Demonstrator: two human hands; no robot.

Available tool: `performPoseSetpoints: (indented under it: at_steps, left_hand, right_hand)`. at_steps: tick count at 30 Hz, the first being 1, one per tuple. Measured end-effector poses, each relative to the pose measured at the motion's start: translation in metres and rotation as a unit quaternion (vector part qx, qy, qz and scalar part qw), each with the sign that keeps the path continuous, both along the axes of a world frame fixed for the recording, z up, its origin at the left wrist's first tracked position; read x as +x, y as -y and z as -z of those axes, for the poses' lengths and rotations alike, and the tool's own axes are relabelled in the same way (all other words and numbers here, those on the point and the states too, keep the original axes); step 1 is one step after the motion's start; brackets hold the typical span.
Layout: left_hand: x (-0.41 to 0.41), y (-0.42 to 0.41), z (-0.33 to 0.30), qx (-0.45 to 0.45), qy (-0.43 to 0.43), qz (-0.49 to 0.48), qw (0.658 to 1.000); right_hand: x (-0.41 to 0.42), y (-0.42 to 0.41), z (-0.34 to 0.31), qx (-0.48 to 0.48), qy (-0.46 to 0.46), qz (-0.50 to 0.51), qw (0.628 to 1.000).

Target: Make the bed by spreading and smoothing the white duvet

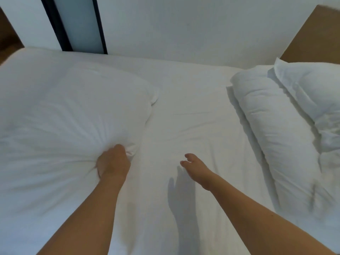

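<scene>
The white duvet [60,111] lies bunched and puffy over the left half of the bed, with creases fanning out from where I hold it. My left hand [113,161] is clenched on a fistful of the duvet near its right edge. My right hand [196,168] hovers just above the bare white sheet [193,116] in the middle of the bed, fingers loosely apart and holding nothing; its shadow falls on the sheet below.
Two white pillows [272,126] are stacked at the right by a brown headboard [316,39]. A white wall [184,24] runs along the far side of the bed, with a dark-framed glass panel [77,24] at the upper left.
</scene>
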State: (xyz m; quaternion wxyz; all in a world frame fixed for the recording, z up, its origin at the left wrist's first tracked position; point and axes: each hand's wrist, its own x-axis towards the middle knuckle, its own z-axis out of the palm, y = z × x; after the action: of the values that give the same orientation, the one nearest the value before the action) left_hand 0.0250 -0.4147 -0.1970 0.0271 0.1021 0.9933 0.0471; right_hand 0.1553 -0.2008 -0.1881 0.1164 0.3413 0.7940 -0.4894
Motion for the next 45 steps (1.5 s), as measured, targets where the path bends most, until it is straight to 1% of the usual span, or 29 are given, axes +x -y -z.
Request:
performPoseSetpoints:
  at_steps: [3, 5, 11, 15, 17, 19, 20, 21, 22, 23, 24, 25, 26, 27, 28, 29, 31, 32, 33, 35, 37, 40, 42, 45]
  left_hand:
    - [-0.006, -0.017, -0.019, 0.062, 0.019, 0.002, 0.998]
    - [-0.002, -0.036, -0.033, 0.100, 0.008, 0.000, 0.995]
    - [0.033, -0.110, -0.072, 0.233, 0.040, -0.026, 0.971]
    - [0.078, -0.172, -0.086, 0.315, 0.079, -0.011, 0.946]
    - [0.100, -0.199, -0.087, 0.348, 0.113, 0.013, 0.930]
    - [0.114, -0.215, -0.083, 0.349, 0.158, 0.075, 0.921]
    - [0.117, -0.216, -0.080, 0.335, 0.177, 0.110, 0.919]
    - [0.118, -0.211, -0.076, 0.304, 0.180, 0.140, 0.925]
    - [0.117, -0.199, -0.072, 0.247, 0.155, 0.167, 0.942]
    - [0.115, -0.184, -0.066, 0.167, 0.103, 0.188, 0.962]
    - [0.115, -0.165, -0.061, 0.090, 0.048, 0.192, 0.976]
    - [0.115, -0.145, -0.056, 0.035, 0.017, 0.177, 0.983]
    - [0.117, -0.124, -0.053, 0.012, 0.013, 0.141, 0.990]
    - [0.117, -0.105, -0.050, 0.016, 0.031, 0.089, 0.995]
    - [0.118, -0.089, -0.049, 0.041, 0.065, 0.026, 0.997]
    - [0.118, -0.076, -0.049, 0.079, 0.101, -0.041, 0.991]
    - [0.118, -0.062, -0.047, 0.158, 0.150, -0.160, 0.963]
    - [0.118, -0.061, -0.045, 0.179, 0.159, -0.198, 0.951]
    - [0.119, -0.063, -0.043, 0.188, 0.154, -0.218, 0.945]
    - [0.121, -0.075, -0.036, 0.200, 0.106, -0.213, 0.951]
    - [0.120, -0.084, -0.035, 0.228, 0.055, -0.175, 0.956]
    - [0.109, -0.089, -0.050, 0.282, -0.005, -0.135, 0.950]
    - [0.102, -0.097, -0.072, 0.328, -0.053, -0.129, 0.934]
    - [0.095, -0.130, -0.126, 0.425, -0.114, -0.137, 0.887]
  right_hand:
    - [0.004, -0.026, -0.008, -0.011, 0.010, 0.037, 0.999]
    - [0.010, -0.042, -0.012, -0.027, 0.011, 0.066, 0.997]
    - [0.046, -0.073, -0.037, -0.115, -0.002, 0.121, 0.986]
    - [0.077, -0.098, -0.054, -0.209, 0.000, 0.120, 0.971]
    - [0.091, -0.106, -0.058, -0.221, 0.008, 0.099, 0.970]
    - [0.102, -0.104, -0.060, -0.221, 0.044, 0.069, 0.972]
    - [0.107, -0.101, -0.058, -0.210, 0.066, 0.050, 0.974]
    - [0.109, -0.098, -0.054, -0.188, 0.078, 0.033, 0.978]
    - [0.111, -0.095, -0.047, -0.157, 0.079, 0.028, 0.984]
    - [0.111, -0.089, -0.042, -0.123, 0.066, 0.033, 0.990]
    - [0.109, -0.084, -0.037, -0.090, 0.050, 0.049, 0.993]
    - [0.106, -0.078, -0.033, -0.059, 0.037, 0.061, 0.996]
    - [0.100, -0.071, -0.031, -0.030, 0.025, 0.061, 0.997]
    - [0.092, -0.064, -0.030, -0.001, 0.007, 0.052, 0.999]
    - [0.083, -0.060, -0.028, 0.026, -0.006, 0.043, 0.999]
    - [0.073, -0.056, -0.029, 0.048, -0.011, 0.035, 0.998]
    - [0.052, -0.050, -0.032, 0.078, -0.013, 0.018, 0.997]
    - [0.044, -0.047, -0.035, 0.085, -0.016, 0.007, 0.996]
    - [0.039, -0.045, -0.037, 0.091, -0.021, 0.000, 0.996]
    - [0.038, -0.047, -0.034, 0.096, -0.028, 0.018, 0.995]
    - [0.042, -0.051, -0.027, 0.111, -0.048, 0.047, 0.992]
    - [0.045, -0.056, -0.034, 0.155, -0.084, 0.065, 0.982]
    - [0.043, -0.066, -0.058, 0.199, -0.107, 0.098, 0.969]
    - [0.041, -0.092, -0.120, 0.262, -0.185, 0.124, 0.939]
